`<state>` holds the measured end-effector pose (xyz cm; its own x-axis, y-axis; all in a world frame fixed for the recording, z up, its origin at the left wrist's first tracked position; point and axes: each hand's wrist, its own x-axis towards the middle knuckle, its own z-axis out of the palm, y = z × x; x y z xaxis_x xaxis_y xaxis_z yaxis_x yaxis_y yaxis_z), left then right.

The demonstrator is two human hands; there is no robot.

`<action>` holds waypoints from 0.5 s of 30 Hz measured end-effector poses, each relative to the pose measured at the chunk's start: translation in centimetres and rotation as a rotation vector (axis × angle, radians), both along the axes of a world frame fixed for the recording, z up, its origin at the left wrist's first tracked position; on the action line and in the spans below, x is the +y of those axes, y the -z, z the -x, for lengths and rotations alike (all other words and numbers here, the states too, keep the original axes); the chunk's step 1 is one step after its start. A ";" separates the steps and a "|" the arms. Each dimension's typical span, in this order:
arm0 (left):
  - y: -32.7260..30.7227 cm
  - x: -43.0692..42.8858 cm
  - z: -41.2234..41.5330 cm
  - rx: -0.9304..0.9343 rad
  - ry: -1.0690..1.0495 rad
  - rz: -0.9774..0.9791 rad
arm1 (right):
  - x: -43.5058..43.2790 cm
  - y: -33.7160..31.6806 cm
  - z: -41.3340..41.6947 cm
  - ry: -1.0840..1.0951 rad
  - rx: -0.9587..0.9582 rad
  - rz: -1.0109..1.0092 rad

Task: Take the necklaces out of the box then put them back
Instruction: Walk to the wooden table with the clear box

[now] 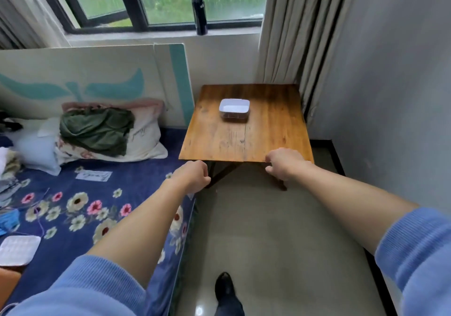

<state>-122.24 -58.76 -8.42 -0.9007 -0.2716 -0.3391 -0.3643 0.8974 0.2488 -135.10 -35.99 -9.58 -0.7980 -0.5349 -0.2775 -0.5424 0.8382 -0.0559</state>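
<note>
A small clear box with a white lid point(234, 109) stands closed on the far middle of a wooden table point(275, 132). No necklace shows; the lid hides the inside. My left hand point(192, 176) hovers in front of the table's near left corner, fingers curled, holding nothing. At the near edge of the table, on the right, my right hand point(285, 163) also has its fingers curled and holds nothing. Both hands are well short of the box.
A bed with a blue flowered sheet point(80, 208), pillows and a green cloth point(95, 130) lies left of the table. A black bottle point(199, 12) stands on the window sill. Curtain point(297, 34) and wall close the right side. My shoe point(225, 288) is on the tiled floor.
</note>
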 end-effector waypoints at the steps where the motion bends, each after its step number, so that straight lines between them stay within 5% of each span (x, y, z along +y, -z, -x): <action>1: 0.0 -1.0 2.1 -0.013 0.020 0.006 | -1.1 0.2 1.7 -0.007 0.011 -0.021; 15: 2.5 -7.2 29.6 -0.025 0.254 0.064 | -6.1 3.5 24.5 0.115 0.003 -0.070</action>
<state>-151.83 -66.00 -10.88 -0.9343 -0.0592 -0.3516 -0.1302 0.9746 0.1820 -159.63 -42.11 -13.12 -0.8539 -0.4194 -0.3081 -0.4427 0.8966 0.0065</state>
